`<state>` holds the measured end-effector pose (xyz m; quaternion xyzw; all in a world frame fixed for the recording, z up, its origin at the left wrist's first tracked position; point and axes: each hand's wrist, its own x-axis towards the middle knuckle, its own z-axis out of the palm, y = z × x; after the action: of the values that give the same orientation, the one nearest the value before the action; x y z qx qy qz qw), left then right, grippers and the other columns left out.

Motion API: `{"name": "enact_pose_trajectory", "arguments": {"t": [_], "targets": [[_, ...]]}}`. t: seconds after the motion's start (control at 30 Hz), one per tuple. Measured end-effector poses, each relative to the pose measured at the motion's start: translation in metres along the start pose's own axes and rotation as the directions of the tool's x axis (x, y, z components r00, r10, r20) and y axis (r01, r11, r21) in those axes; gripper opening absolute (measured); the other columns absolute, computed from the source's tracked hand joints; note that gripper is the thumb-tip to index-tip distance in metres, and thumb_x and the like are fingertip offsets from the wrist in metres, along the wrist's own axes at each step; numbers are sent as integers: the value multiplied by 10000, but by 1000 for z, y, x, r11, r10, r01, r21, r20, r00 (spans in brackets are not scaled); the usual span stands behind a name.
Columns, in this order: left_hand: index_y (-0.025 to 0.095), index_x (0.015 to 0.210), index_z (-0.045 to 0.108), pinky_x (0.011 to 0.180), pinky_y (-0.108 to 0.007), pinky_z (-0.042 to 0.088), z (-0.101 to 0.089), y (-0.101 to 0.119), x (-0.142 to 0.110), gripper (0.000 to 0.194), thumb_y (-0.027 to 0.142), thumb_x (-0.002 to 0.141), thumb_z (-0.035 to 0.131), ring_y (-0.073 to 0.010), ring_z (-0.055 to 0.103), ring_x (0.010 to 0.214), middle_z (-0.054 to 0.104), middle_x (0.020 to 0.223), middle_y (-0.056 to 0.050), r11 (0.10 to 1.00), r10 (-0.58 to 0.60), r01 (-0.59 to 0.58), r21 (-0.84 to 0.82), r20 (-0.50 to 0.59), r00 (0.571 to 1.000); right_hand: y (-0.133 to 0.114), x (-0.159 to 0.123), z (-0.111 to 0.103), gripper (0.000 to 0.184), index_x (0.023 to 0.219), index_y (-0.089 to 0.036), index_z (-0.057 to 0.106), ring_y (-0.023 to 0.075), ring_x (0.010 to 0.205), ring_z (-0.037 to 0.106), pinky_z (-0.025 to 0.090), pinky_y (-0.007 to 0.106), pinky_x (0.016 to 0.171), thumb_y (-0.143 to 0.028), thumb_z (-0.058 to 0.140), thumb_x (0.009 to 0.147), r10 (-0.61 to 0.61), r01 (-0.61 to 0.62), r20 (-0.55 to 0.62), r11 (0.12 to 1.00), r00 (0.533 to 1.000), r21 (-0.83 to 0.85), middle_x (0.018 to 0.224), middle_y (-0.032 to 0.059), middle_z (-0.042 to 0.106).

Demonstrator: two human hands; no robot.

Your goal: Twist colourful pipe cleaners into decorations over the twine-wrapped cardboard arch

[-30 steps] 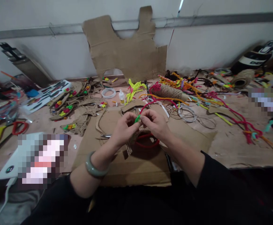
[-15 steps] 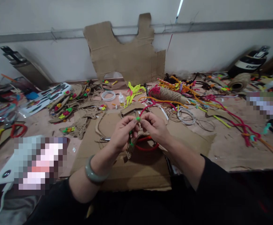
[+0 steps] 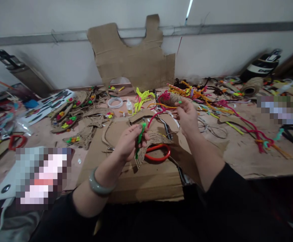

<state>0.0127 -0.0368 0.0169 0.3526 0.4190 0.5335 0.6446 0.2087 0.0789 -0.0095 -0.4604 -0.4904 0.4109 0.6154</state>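
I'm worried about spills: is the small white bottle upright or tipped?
Upright: the small white bottle stands with its narrow tip pointing up.

Dim lt. on bench [image 3: 244, 158]; sleeves [image 3: 232, 191] near-blk. Soft shadows on wall [image 3: 35, 65]. Wide-angle stretch @ edges; pixelated patches [image 3: 45, 178] L & R.

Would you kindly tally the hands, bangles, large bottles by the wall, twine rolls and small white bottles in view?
Hands (left hand, right hand): 2
Bangle: 1
Large bottles: 2
Twine rolls: 2
Small white bottle: 1
Total: 8
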Motion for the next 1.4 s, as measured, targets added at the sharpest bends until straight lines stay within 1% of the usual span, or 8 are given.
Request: {"name": "enact_pose_trajectory", "arguments": {"t": [0.07, 0.17, 0.23, 0.47, 0.6, 0.9, 1.23, 1.4], "targets": [[185, 749, 607, 377, -195, 289, 1, -2, 1, 295, 450, 716, 732, -64, 509, 411, 634, 590, -9, 1000, -21, 21, 6, -4, 1000, -6, -17, 9, 319, 1041, -225, 572, 85, 586, 540, 460, 235, 528, -395, 634, 779, -17, 22, 195, 999, 981, -24, 845, 0, 618], [174, 757, 596, 369, -185, 289, 2, -5, 3, 307, 448, 717, 728, -73, 527, 405, 646, 588, -14, 998, -58, 58, 32, 10, 998, -18, -47, 23, 263, 942, -203, 667, 128, 717, 596, 508, 293, 681, -419, 638, 795, -53, 105, 565, 993, 824, -60, 841, 22, 645], [164, 752, 585, 367, -178, 296, 3, -6, 3, 328, 453, 709, 735, -78, 539, 398, 652, 584, -19, 995, -85, 83, 56, 29, 996, -23, -60, 28, 214, 868, -200, 691, 147, 800, 608, 496, 311, 765, -400, 639, 808, -110, 181, 639, 982, 761, -46, 844, 29, 656], [150, 778, 625, 449, -183, 421, 5, -8, 3, 376, 460, 653, 798, -93, 592, 491, 673, 642, -15, 991, -65, 69, 113, -41, 997, -25, -56, 25, 211, 731, -182, 610, 120, 652, 511, 424, 272, 638, -378, 628, 808, -40, 103, 654, 993, 756, -57, 679, -9, 579], [129, 700, 663, 508, -175, 440, 3, -8, 5, 376, 437, 585, 847, -59, 538, 509, 612, 581, 23, 982, 64, -50, 181, -70, 995, -23, -55, 25, 207, 729, -173, 623, 119, 661, 504, 409, 271, 644, -371, 625, 792, -45, 138, 655, 986, 755, -92, 681, -8, 582], [134, 682, 656, 517, -205, 464, 4, -7, 5, 296, 355, 577, 822, -73, 558, 495, 624, 557, 16, 980, 75, -55, 192, -99, 992, -17, -61, 27, 149, 797, -192, 692, 140, 748, 590, 462, 298, 733, -302, 602, 842, -165, 262, 625, 963, 763, -65, 770, 14, 655], [135, 676, 656, 522, -195, 451, 2, -7, 6, 274, 349, 588, 804, -76, 567, 500, 617, 534, 18, 978, 149, -125, 166, -136, 979, -16, -63, 26, 250, 1100, -229, 708, 158, 873, 627, 515, 308, 779, -250, 523, 932, -416, 635, 688, 768, 594, -84, 926, 52, 677], [138, 712, 662, 567, -206, 472, 1, -10, 8, 287, 348, 590, 815, -77, 579, 528, 643, 576, 14, 977, 169, -146, 153, -150, 974, -12, -67, 27, 288, 1135, -229, 696, 147, 790, 613, 517, 284, 707, -219, 473, 954, -477, 734, 662, 659, 578, -166, 863, 42, 653]]}}
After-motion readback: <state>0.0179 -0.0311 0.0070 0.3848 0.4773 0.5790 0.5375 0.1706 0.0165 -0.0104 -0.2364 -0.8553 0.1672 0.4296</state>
